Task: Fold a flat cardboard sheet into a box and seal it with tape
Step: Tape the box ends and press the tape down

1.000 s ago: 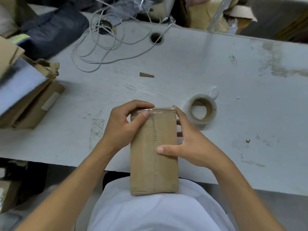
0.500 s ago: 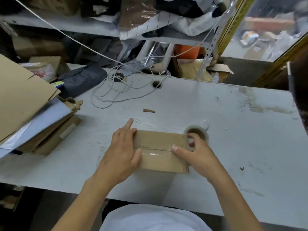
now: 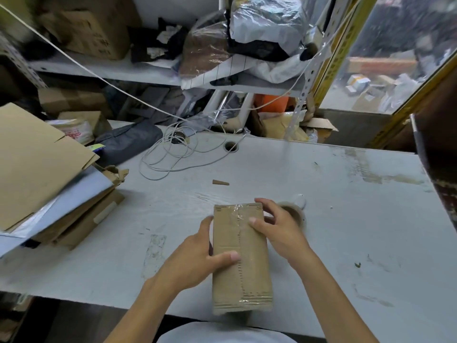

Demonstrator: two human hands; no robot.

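Note:
A small brown cardboard box point(image 3: 244, 273) lies lengthwise at the table's front edge, with clear tape across its far end and top seam. My left hand point(image 3: 195, 258) grips its left side, thumb resting on the top face. My right hand point(image 3: 279, 229) holds the far right corner, thumb pressed on the taped top and fingers curled over the side. A roll of clear tape point(image 3: 295, 212) lies flat on the table just behind my right hand, partly hidden by it.
The white table point(image 3: 346, 219) carries a stack of flat cardboard sheets point(image 3: 42, 174) at the left, a coil of white cable point(image 3: 170, 157) at the back and a small cardboard scrap point(image 3: 220, 182). Cluttered shelves stand behind.
The box has been turned from lying crosswise to pointing away from me, and both hands have shifted their grip on it. The camera has tilted up.

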